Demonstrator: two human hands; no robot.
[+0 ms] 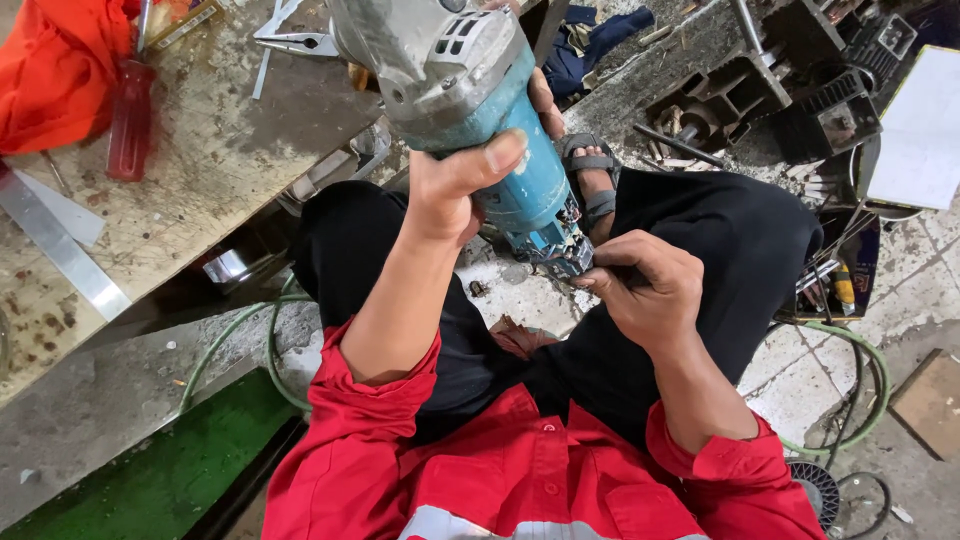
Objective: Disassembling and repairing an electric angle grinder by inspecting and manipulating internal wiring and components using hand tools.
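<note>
My left hand [455, 185] grips the teal body of an angle grinder [470, 90], thumb on top, holding it up over my lap with its grey gear head pointing away. The grinder's rear end is open, showing wires and small parts. My right hand [640, 285] pinches with thumb and fingers at that open rear end [562, 255]; whether it holds a small part there I cannot tell. I sit with black trousers [720, 250], red sleeves and a sandalled foot [592, 180].
A worn workbench [190, 170] at left carries a red-handled screwdriver [130, 120], pliers [295, 42], an orange cloth [55, 65] and metal strips. Machine parts [760, 80] lie on the floor ahead. A green hose [860, 360] loops on the floor, and a green mat [170, 470] lies lower left.
</note>
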